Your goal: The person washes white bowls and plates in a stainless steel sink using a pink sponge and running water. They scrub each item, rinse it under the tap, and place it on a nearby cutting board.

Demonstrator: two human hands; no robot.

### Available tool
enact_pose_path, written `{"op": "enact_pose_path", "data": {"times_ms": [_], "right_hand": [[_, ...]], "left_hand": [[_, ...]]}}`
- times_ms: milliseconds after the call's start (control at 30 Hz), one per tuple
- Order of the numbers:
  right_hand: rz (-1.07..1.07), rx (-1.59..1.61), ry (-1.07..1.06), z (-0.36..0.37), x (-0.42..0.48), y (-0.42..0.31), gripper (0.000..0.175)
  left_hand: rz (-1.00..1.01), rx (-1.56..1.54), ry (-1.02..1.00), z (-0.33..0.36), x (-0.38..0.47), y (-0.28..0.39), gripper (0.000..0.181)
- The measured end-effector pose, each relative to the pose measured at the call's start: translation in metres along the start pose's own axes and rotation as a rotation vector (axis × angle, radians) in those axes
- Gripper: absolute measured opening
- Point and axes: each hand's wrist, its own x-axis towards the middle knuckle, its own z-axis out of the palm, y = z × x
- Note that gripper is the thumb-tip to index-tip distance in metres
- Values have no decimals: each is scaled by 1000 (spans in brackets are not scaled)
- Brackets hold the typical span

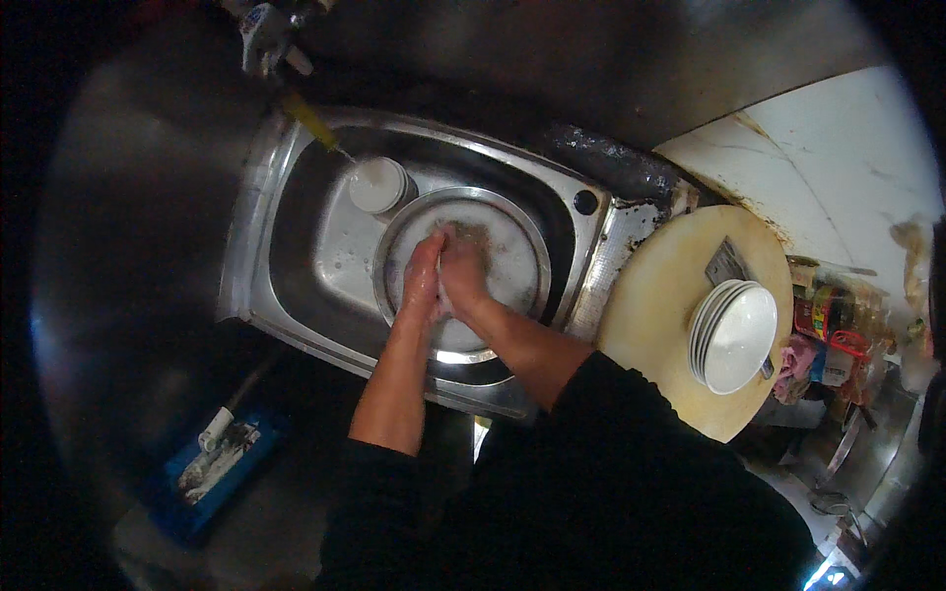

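Both my hands are over a round metal basin [510, 229] of sudsy water, which stands in a stainless steel sink [295, 221]. My left hand [423, 273] and my right hand [462, 270] are wet and pressed close together. Something brownish, perhaps a scrubber, shows blurred at my right fingertips; which hand has hold of it, I cannot tell. Touching or close to the basin's upper left side is a stack of white bowls or cups [378, 185], with a thin stream of water falling on it from a yellow hose [314, 125].
A round cutting board [643, 295] lies right of the sink, bearing stacked white dishes [739, 340] and a cleaver [726, 262]. Bottles and packets [831, 318] crowd the area beyond it. A tap [266, 44] is at upper left; a blue container [214, 473] stands at lower left.
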Motion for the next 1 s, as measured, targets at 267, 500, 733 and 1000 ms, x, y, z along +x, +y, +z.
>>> {"op": "enact_pose_path", "data": {"times_ms": [267,500,733,1000], "right_hand": [[-453,-297,-13,-2,-44,-23,29],[-352,-475,-474,-14,-15,-25,32],[-457,-261,8,1,-30,-42,28],[-859,-919,12,-9,-6,-60,23]], "left_hand": [[53,-32,-310,-28,9,7,35],[-20,383,-481,-42,-7,47,49],[-86,-445,-616,-32,-7,18,51],[13,-408,-205,-7,-7,-2,47]]}}
